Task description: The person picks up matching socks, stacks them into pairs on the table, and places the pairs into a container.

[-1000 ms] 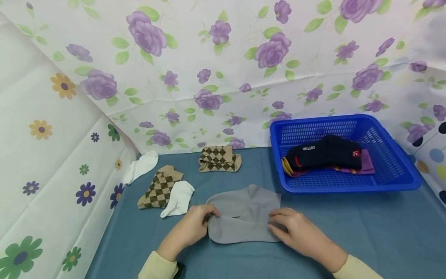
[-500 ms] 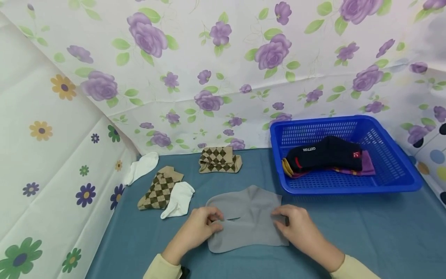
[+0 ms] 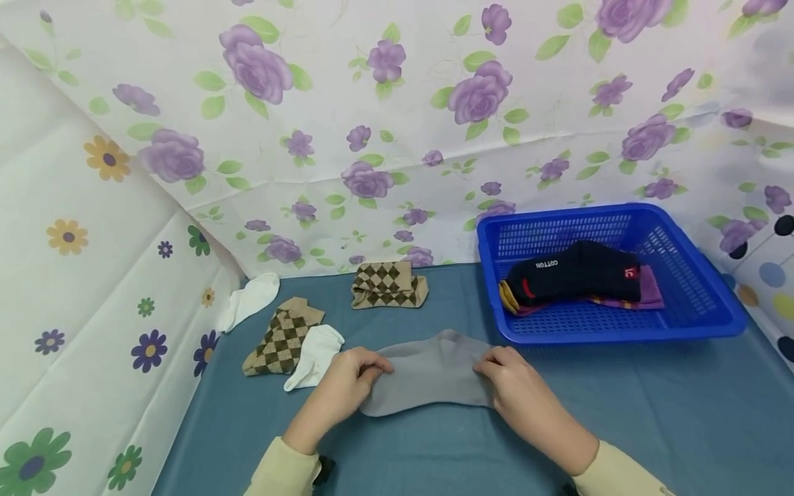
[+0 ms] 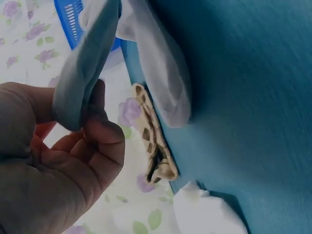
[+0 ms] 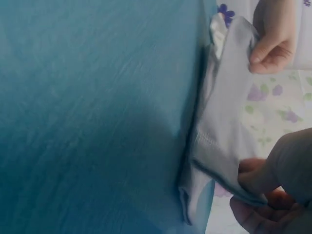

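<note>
A grey sock [image 3: 428, 389] is stretched between both hands over the blue cloth. At its toe end, my left hand [image 3: 347, 382] pinches it between thumb and fingers. My right hand [image 3: 517, 389] pinches the cuff end, as the right wrist view also shows. A second grey sock [image 4: 163, 73] lies behind the held one on the cloth, partly covered by it in the head view. Just beyond my left hand are a white sock [image 3: 315, 357] and a brown checked sock [image 3: 285, 337], with the white one overlapping the checked one.
A blue basket [image 3: 620, 337] at the right back holds a black sock [image 3: 577, 275] over purple and yellow ones. A folded brown checked sock [image 3: 387, 286] lies near the flowered backdrop [image 3: 347, 89]. Another white sock [image 3: 251, 300] lies at the far left.
The nearer grey sock, earlier flat beside the other, is now lifted and has moved away from me over the second. Both hands have closed into pinches on its ends.
</note>
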Tool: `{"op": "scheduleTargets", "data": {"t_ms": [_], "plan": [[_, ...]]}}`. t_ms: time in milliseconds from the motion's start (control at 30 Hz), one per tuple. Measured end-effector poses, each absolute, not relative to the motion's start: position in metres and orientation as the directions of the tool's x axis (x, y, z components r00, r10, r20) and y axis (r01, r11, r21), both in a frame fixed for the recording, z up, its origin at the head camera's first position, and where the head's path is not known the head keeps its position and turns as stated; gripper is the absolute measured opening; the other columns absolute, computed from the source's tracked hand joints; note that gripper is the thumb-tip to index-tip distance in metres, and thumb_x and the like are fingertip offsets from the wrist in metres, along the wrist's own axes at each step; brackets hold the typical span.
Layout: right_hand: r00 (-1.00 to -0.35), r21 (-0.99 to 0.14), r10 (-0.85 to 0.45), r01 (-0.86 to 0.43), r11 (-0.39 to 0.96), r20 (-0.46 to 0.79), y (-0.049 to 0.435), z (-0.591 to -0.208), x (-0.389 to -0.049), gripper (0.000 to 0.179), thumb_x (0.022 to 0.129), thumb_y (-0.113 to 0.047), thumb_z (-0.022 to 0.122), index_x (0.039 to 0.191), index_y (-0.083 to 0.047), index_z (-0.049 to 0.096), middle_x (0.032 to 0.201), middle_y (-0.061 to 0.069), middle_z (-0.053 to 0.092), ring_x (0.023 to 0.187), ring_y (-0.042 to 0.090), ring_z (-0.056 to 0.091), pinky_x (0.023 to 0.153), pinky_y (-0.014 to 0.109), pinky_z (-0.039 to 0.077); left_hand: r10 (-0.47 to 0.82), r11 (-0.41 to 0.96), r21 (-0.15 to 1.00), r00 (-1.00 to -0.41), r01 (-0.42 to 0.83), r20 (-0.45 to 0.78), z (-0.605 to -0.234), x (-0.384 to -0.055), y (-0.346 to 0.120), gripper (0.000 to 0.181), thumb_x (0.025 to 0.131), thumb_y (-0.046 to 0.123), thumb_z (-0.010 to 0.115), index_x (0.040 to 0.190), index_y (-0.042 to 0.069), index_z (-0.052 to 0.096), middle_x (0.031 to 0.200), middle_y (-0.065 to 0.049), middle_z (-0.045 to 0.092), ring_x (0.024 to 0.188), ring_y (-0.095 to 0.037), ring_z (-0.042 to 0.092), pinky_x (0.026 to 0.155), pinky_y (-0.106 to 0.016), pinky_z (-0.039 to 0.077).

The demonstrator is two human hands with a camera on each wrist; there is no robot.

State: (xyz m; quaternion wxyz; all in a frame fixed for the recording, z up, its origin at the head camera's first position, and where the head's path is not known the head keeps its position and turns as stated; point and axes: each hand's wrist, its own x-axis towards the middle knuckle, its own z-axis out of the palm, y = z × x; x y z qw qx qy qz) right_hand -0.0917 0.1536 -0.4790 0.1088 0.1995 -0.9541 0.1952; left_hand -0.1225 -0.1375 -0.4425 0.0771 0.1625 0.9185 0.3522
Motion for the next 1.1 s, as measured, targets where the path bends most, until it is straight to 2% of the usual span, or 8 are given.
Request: {"op": "scheduleTargets", "data": {"t_ms": [167,333,500,867,1100], "plan": [[-0.890,-0.303,-0.327,-0.422,0.855,0.317,0.151,-0.485,-0.099,0.040,0.071,0.012,0.067,0.105,-0.007,0.069,0.104,0.006,0.059,0.096,0.022,0.058,0.078,0.034,0.053,0.279,0.705,0.669,-0.959,0.237,0.046,-0.456,-0.131,-0.137,0.019,0.089,0.008,0.062,0.092,0.022,0.073,0.091,0.005,0.066,0.073,-0.006,0.057,0.058,-0.020,0.047],[-0.885,-0.291,-0.294,-0.406,0.867,0.361,0.150,-0.490,-0.105,0.040,0.071,0.013,0.067,0.107,-0.005,0.069,0.108,0.010,0.060,0.095,0.025,0.061,0.079,0.038,0.053,0.227,0.703,0.671,-0.968,0.237,0.105,-0.466,-0.142,-0.137,0.014,0.088,0.013,0.065,0.094,0.023,0.073,0.089,0.006,0.064,0.069,-0.004,0.056,0.056,-0.021,0.047],[-0.894,-0.283,-0.285,-0.389,0.877,0.347,0.148,-0.494,-0.108,0.039,0.072,0.011,0.067,0.108,-0.005,0.069,0.111,0.011,0.061,0.094,0.027,0.063,0.078,0.040,0.054,0.194,0.723,0.648,-0.971,0.239,0.142,-0.474,-0.147,-0.137,0.009,0.084,0.014,0.070,0.089,0.021,0.074,0.087,0.005,0.065,0.075,-0.004,0.060,0.059,-0.019,0.049],[-0.917,-0.278,-0.268,-0.351,0.894,0.295,0.148,-0.501,-0.114,0.038,0.073,0.010,0.068,0.108,-0.004,0.068,0.112,0.012,0.062,0.095,0.026,0.064,0.077,0.039,0.054,0.218,0.779,0.590,-0.974,0.214,0.065,-0.491,-0.155,-0.136,0.008,0.086,0.013,0.068,0.089,0.017,0.074,0.088,0.002,0.067,0.079,-0.009,0.061,0.063,-0.019,0.049],[-0.932,-0.276,-0.267,-0.331,0.902,0.244,0.148,-0.503,-0.115,0.035,0.075,0.007,0.067,0.107,-0.007,0.069,0.113,0.011,0.062,0.098,0.027,0.064,0.079,0.041,0.054,0.256,0.806,0.551,-0.967,0.216,0.004,-0.489,-0.153,-0.138,0.010,0.088,0.016,0.065,0.095,0.018,0.072,0.093,0.001,0.063,0.080,-0.009,0.055,0.065,-0.023,0.046]]}}
